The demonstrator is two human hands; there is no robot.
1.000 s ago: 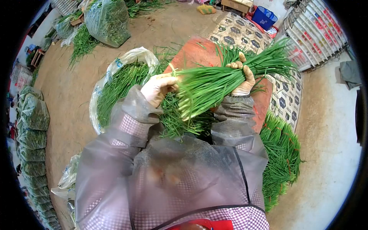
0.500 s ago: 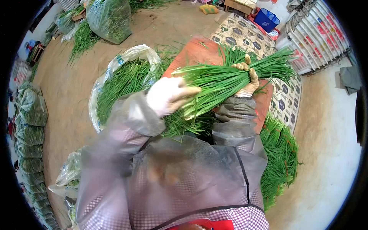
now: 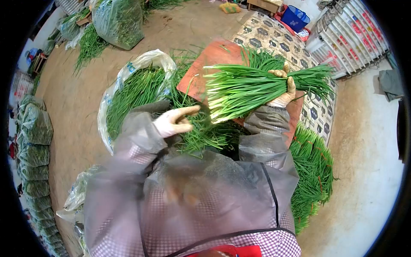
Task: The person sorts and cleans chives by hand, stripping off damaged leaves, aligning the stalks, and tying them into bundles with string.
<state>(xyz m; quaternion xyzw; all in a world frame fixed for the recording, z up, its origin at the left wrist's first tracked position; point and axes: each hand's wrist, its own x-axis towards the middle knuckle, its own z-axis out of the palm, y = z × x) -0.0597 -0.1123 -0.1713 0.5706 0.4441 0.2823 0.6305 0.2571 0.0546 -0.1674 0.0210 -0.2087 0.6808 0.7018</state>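
Observation:
My right hand (image 3: 282, 88), in a pale glove, is wrapped round a bunch of long green stalks (image 3: 244, 90). The bunch lies sideways above a reddish board (image 3: 192, 79), its pale ends at the left and leafy tips at the right. My left hand (image 3: 175, 122), also gloved, is apart from the bunch, below and left of its pale ends. Its thumb and forefinger are spread with nothing visible between them. Loose greens (image 3: 205, 139) lie beneath, between my forearms.
A white plastic bag of greens (image 3: 102, 115) stands open at the left. Tied bunches (image 3: 314, 171) are piled at the right. Filled bags (image 3: 36, 145) line the far left. A patterned mat (image 3: 317, 111), a blue basket (image 3: 294, 18) and a white rack (image 3: 349, 40) are farther off.
My left hand has come away from the pale ends, moving down and left, and its fingers have spread. The bunch in my right hand has shifted slightly right and lies more level.

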